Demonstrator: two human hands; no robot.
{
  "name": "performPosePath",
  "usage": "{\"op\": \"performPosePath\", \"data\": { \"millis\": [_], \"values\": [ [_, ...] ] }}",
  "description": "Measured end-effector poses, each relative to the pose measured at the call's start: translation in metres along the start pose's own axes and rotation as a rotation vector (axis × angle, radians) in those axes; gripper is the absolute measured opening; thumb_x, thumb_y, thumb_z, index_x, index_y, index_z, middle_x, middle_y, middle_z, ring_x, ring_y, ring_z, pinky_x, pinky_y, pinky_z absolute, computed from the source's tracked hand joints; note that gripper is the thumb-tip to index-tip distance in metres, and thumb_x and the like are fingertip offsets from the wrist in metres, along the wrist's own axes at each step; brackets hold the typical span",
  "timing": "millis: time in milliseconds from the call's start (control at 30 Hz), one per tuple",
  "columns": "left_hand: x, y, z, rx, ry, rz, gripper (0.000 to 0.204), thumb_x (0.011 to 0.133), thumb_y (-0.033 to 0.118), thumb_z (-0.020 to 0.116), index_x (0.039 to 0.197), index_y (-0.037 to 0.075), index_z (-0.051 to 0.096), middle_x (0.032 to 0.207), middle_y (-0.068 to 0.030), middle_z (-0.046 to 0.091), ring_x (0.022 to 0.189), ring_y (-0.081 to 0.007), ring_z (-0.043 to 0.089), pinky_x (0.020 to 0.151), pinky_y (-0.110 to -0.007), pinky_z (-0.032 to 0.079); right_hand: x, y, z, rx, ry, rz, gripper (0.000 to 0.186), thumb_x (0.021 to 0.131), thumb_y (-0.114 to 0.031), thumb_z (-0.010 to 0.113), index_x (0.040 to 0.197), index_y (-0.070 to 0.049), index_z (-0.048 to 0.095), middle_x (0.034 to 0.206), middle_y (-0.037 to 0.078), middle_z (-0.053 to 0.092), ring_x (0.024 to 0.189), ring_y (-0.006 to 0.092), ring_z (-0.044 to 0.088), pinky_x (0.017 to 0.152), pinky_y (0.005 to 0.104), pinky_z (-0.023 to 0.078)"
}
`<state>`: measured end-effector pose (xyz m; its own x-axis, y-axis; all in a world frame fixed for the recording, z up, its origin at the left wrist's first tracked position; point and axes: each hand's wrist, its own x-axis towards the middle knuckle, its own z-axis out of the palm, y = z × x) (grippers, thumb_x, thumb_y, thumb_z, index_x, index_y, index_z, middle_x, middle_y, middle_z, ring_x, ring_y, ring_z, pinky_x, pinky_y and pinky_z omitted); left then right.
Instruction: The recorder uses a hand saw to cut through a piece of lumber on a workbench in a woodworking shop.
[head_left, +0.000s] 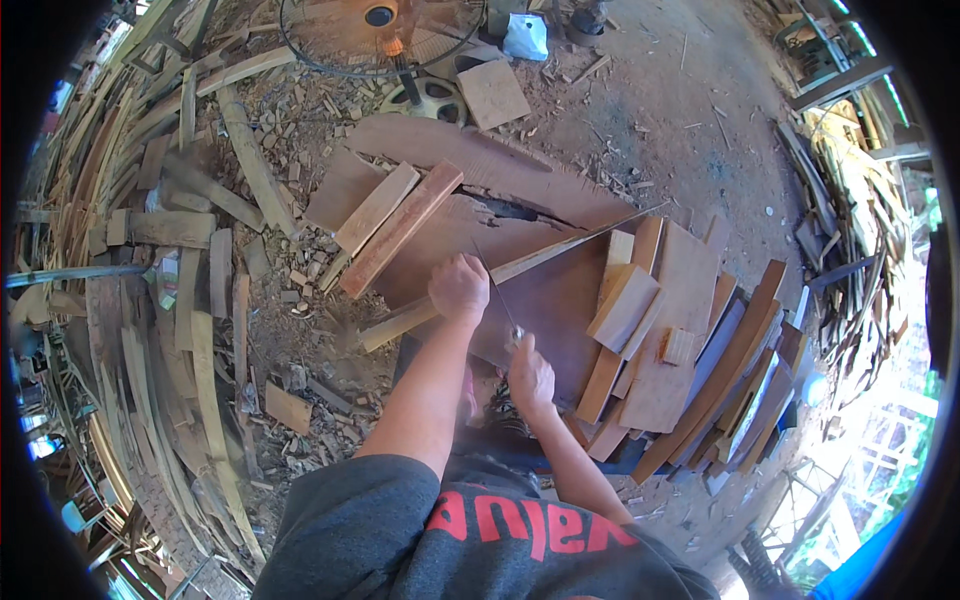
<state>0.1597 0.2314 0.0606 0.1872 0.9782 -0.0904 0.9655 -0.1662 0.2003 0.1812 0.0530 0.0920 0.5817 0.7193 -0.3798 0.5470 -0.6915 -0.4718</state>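
A long, narrow wooden strip (555, 249) lies diagonally across a large brown board (420, 235) in front of me. My left hand (460, 288) is closed over the strip, left of its middle. Close to it on the right, my right hand (530, 378) grips the handle of a thin-bladed hand tool (498, 288). The narrow, dark blade crosses the strip beside my left hand and points away from me. Whether it is a saw or a knife I cannot make out. A jagged split (510, 208) runs through the board beyond the strip.
Two short planks (405, 230) lie at the board's left. Stacked boards and blocks (665, 330) crowd its right side. A pedestal fan (385, 25) stands at the far side, near a white plastic bag (526, 37). Piled timber (200, 370) and offcuts cover the ground at left.
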Motion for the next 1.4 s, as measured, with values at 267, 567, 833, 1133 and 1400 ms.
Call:
{"op": "performPosePath", "data": {
  "millis": [267,567,833,1133,1400],
  "values": [
    [0.002,0.004,0.014,-0.024,0.08,0.035,0.033,0.086,0.027,0.044,0.07,0.009,0.065,0.077,-0.0099,0.067,0.075,-0.0303,0.064,0.066,-0.045,0.051,0.032,-0.012,-0.004,-0.022,0.036,-0.037,0.012,0.091,-0.011,0.046,0.099,-0.004,0.041,0.074,0.023,0.064,0.07,0.0405,0.065,0.06,0.0511,0.052],
    [-0.001,0.018,0.008,-0.001,-0.022,0.037,0.037,0.088,0.029,0.041,0.073,0.008,0.067,0.084,-0.0115,0.068,0.08,-0.0314,0.065,0.07,-0.044,0.052,0.066,-0.015,0.003,0.059,0.091,-0.058,0.016,0.091,-0.014,0.046,0.102,-0.004,0.041,0.075,0.025,0.063,0.07,0.0451,0.062,0.063,0.0555,0.047],
    [-0.001,0.001,-0.003,0.008,0.056,0.011,0.034,0.087,0.029,0.045,0.075,0.007,0.068,0.085,-0.0112,0.065,0.082,-0.0312,0.062,0.069,-0.044,0.053,0.003,0.0,0.003,0.025,-0.021,0.006,0.014,0.092,-0.013,0.044,0.102,-0.004,0.041,0.076,0.024,0.064,0.071,0.041,0.065,0.062,0.0521,0.051],
    [0.0,0.008,-0.012,0.046,0.006,-0.035,0.028,0.082,0.03,0.049,0.093,0.01,0.065,0.11,-0.0109,0.055,0.102,-0.0296,0.053,0.079,-0.045,0.046,0.015,-0.008,-0.005,0.085,-0.017,-0.014,0.015,0.089,-0.011,0.047,0.1,-0.003,0.04,0.074,0.024,0.063,0.069,0.0448,0.062,0.062,0.0549,0.048],
    [-0.005,0.021,0.0,-0.002,0.093,0.023,0.037,0.082,0.029,0.049,0.112,0.011,0.061,0.124,-0.0117,0.052,0.111,-0.0297,0.05,0.088,-0.046,0.041,0.052,-0.012,-0.005,0.017,0.057,-0.02,0.014,0.093,-0.016,0.046,0.098,-0.005,0.039,0.075,0.024,0.064,0.071,0.0414,0.065,0.06,0.052,0.051]
  ]
}}
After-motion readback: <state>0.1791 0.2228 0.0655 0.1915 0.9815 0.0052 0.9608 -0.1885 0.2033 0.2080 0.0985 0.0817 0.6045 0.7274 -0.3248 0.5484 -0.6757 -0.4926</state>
